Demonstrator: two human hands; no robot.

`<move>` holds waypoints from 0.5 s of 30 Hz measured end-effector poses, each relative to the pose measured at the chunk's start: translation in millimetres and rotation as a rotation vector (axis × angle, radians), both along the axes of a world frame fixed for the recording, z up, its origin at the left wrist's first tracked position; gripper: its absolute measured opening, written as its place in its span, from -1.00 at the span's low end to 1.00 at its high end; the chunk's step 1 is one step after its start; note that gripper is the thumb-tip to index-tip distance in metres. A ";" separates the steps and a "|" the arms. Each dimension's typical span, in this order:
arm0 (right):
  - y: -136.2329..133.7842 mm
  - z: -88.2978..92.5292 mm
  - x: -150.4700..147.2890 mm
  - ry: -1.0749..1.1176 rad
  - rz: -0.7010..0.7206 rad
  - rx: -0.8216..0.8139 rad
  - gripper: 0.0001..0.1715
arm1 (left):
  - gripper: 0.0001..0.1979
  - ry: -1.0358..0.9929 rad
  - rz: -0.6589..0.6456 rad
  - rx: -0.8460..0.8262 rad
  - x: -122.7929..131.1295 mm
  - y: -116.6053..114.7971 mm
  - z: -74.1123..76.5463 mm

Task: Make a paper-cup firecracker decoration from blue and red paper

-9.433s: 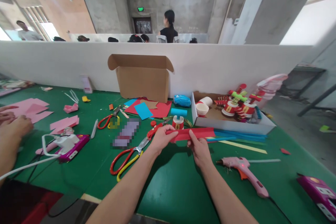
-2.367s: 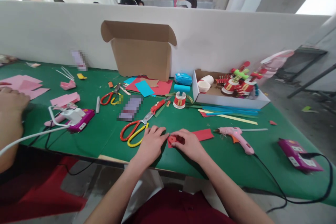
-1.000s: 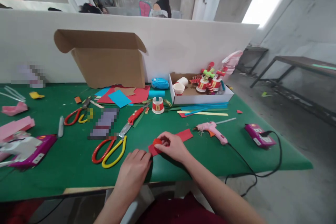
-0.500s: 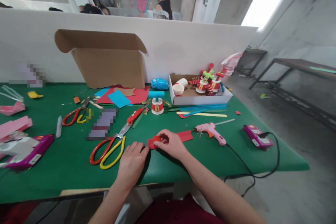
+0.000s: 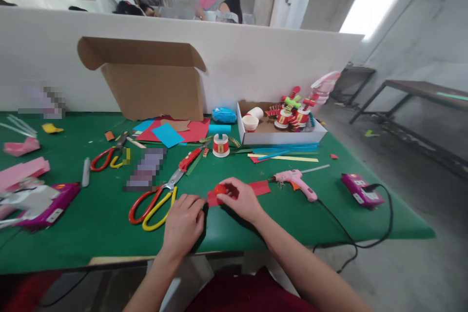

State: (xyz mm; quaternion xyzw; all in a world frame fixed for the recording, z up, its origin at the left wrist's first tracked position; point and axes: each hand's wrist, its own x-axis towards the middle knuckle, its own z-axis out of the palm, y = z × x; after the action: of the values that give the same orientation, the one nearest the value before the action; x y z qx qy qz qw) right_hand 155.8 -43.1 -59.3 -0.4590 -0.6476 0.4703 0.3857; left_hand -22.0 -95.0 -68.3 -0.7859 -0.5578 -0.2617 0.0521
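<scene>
A red paper strip [image 5: 260, 187] lies on the green tabletop in front of me. My right hand [image 5: 244, 201] pinches a small red round piece [image 5: 220, 189] over the strip's left part; its exact kind is not clear. Beside the strip's left end, my left hand [image 5: 184, 224] rests with curled fingers pressed together, and whatever they hold, if anything, is hidden. Large scissors [image 5: 170, 185] with one red and one yellow handle lie left of that hand. To the right of the strip is a pink glue gun [image 5: 297, 181] with a glue stick in its back.
A decorated paper cup [image 5: 221, 146] stands farther back. Behind it are blue and yellow strips [image 5: 285, 152] and a white box [image 5: 281, 137] holding cups and finished figures. Coloured paper [image 5: 168, 135], pliers [image 5: 109, 153] and a purple power pack [image 5: 361, 190] with a cable lie around.
The left fingers have drawn slightly back from the strip's left end. The right hand keeps its pinch, and more of the red round piece shows. My view has shifted a little.
</scene>
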 end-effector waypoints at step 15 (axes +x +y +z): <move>7.7 9.2 -5.9 -0.012 0.078 -0.110 -0.71 | -0.63 0.050 0.031 -0.220 5.0 3.0 5.7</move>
State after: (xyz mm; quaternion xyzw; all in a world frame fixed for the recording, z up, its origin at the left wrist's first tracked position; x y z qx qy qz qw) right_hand 149.9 -35.4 -50.1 -0.4569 -0.6403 0.5171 0.3375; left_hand -17.0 -92.1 -62.7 -0.7845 -0.5936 -0.1785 -0.0166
